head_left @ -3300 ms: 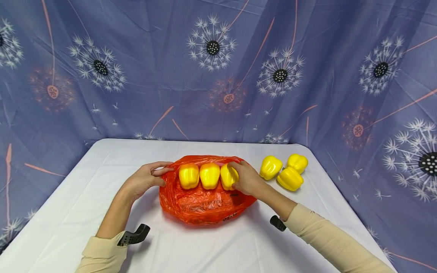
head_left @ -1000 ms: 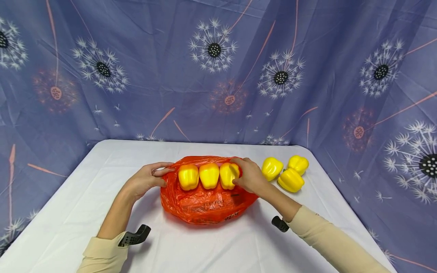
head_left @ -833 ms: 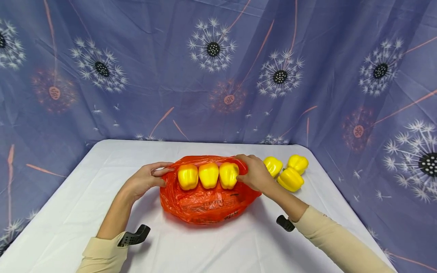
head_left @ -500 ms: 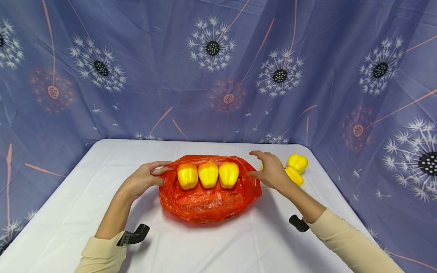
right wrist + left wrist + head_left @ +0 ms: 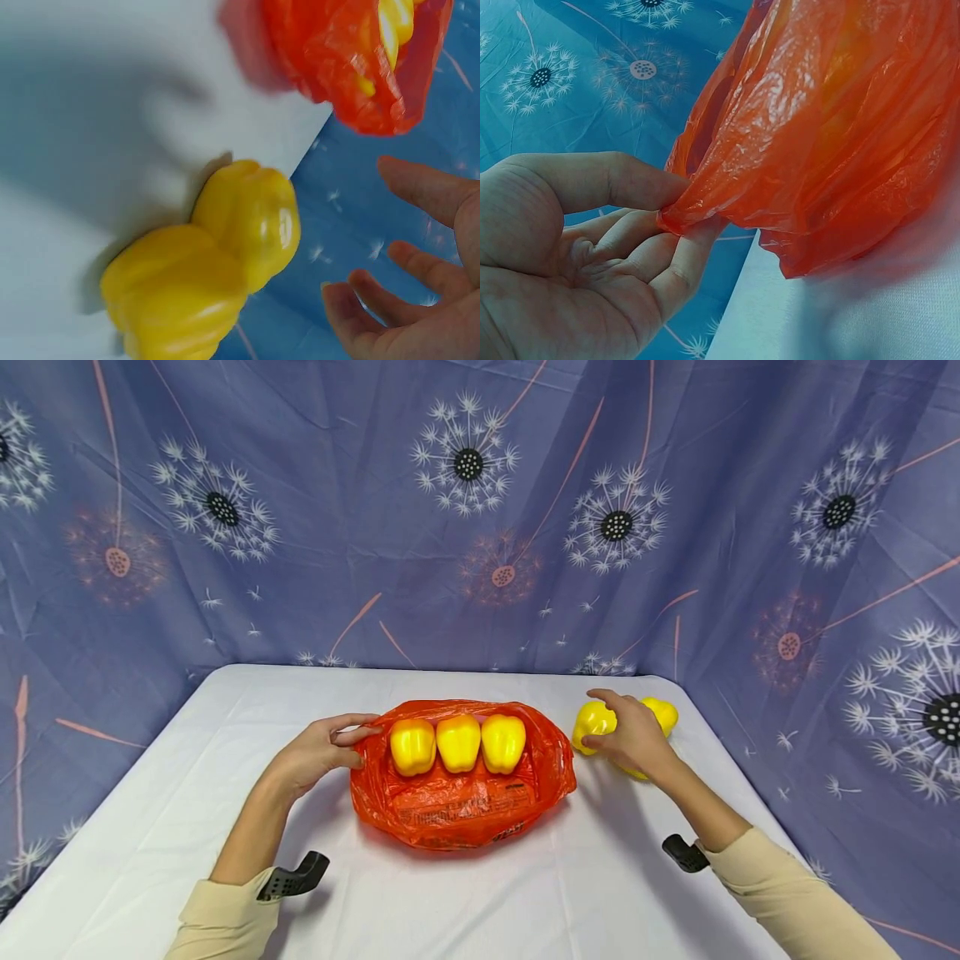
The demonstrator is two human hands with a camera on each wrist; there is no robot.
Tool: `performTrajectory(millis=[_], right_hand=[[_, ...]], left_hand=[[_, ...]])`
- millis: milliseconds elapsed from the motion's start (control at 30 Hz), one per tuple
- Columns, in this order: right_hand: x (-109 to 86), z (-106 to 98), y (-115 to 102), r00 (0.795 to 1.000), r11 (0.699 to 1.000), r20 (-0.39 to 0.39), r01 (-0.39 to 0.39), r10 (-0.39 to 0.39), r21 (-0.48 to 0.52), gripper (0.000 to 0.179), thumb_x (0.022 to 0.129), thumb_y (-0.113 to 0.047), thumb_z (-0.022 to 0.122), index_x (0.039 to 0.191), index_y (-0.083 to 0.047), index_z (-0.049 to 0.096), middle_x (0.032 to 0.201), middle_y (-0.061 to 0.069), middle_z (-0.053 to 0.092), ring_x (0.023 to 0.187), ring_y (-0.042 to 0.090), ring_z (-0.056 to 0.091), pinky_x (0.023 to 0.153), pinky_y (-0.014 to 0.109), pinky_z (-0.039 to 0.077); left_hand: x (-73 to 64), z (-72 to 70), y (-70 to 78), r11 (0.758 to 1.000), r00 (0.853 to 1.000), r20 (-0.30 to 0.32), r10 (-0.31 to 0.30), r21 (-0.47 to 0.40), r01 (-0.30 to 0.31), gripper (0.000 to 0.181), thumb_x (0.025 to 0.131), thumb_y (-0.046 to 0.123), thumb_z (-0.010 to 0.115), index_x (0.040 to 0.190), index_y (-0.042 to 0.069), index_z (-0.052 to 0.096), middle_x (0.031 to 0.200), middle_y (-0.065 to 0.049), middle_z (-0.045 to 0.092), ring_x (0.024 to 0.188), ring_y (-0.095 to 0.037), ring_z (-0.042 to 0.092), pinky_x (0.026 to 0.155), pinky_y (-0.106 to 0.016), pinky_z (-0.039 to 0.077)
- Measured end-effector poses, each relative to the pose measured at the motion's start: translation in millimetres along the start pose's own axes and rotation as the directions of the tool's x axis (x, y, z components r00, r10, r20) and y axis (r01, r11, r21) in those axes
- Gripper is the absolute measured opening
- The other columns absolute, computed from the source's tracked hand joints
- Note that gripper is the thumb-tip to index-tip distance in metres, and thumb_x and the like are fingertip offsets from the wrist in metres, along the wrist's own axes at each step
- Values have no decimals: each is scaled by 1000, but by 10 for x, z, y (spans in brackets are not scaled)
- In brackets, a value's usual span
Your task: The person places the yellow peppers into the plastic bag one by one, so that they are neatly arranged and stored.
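Note:
A red plastic bag (image 5: 465, 814) lies mouth-up in the middle of the table, with three yellow bell peppers (image 5: 459, 743) in a row inside it. My left hand (image 5: 318, 756) pinches the bag's left edge between thumb and fingers, plain in the left wrist view (image 5: 600, 247). To the right of the bag, my right hand (image 5: 633, 737) is spread with nothing in it, over the loose peppers. Beside its fingertips shows one yellow bell pepper (image 5: 592, 723); another pepper (image 5: 663, 714) is partly behind the hand, and a third is mostly hidden under it.
A white cloth (image 5: 420, 910) covers the table. Behind it and at both sides hangs a blue curtain (image 5: 337, 527) with dandelion prints. Black wrist mounts (image 5: 294, 878) stick out from both sleeves.
My right hand has let go of the pepper at the row's right end, left the bag and moved right over the loose peppers. My left hand has stayed at the bag's edge.

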State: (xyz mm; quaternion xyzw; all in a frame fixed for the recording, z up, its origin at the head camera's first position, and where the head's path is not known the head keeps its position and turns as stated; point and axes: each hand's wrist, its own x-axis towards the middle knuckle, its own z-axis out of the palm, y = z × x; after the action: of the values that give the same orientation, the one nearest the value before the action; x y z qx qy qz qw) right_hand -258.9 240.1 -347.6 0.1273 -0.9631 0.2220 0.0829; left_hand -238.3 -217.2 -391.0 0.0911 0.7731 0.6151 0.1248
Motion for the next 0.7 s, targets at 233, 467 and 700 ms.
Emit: performTrajectory(millis=[233,467,700], right_hand=[[-35,-36,197,998,997,16,-64,65,-54,74,77,-19,84,143,-4,53,130,32,62,116,49,57,97,64,43],[-70,-20,379,997,995,1,-74,74,-68,74,76,-21,84,141,-3,53,122,33,64,112,50,57,95,63,43],[-108,-2,512,996,994,14,-92,94,-65,75,75,-19,84,141,-3,54,131,34,60,119,56,52,100,68,37]], left_hand=[[-6,-5,-5,1000,1000,4,4,-10,-4,76,75,-9,62,149,-5,45,144,-27,54,142,-35,43,86,-20,50],[2,-4,-1,1000,1000,5,-3,-12,3,75,76,-9,62,149,-3,46,144,-26,54,143,-36,43,86,-20,51],[2,-4,-3,1000,1000,8,-9,-17,9,76,76,-9,62,149,-3,45,145,-26,54,143,-37,42,86,-20,51]])
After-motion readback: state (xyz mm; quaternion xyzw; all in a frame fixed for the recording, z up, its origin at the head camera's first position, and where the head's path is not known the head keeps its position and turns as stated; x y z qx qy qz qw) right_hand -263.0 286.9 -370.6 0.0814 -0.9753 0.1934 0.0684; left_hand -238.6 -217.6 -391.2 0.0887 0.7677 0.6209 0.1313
